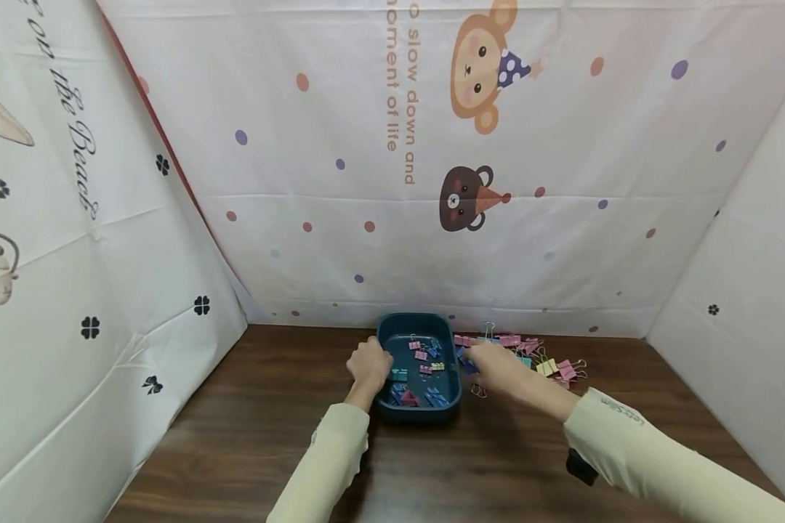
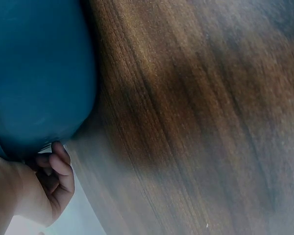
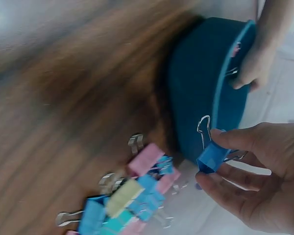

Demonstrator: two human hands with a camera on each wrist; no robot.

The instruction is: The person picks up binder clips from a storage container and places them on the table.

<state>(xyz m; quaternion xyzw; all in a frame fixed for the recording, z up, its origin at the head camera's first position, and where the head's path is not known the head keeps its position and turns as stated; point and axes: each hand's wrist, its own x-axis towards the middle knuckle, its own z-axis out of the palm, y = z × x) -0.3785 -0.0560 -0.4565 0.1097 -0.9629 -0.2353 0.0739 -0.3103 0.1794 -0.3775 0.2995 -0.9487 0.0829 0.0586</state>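
My left hand [image 1: 369, 365] grips the left rim of a dark teal bin [image 1: 419, 414]; the left wrist view shows its curled fingers [image 2: 63, 169] against the bin's outer side. Several small binder clips, pink, blue, teal and yellow, lie inside the bin. Just past the bin's right wall, my right hand [image 1: 497, 369] pinches a blue binder clip [image 3: 213, 156] between thumb and fingertips. Its wire handles stand spread apart. In the right wrist view this clip overlaps the bin's outer wall.
A pile of loose binder clips in pink, yellow, blue and teal, among them a yellow clip [image 1: 546, 367], lies right of the bin on the dark wooden table [image 1: 268, 436]. Behind the table hangs a white printed sheet [image 1: 340, 247], with more sheets at both sides.
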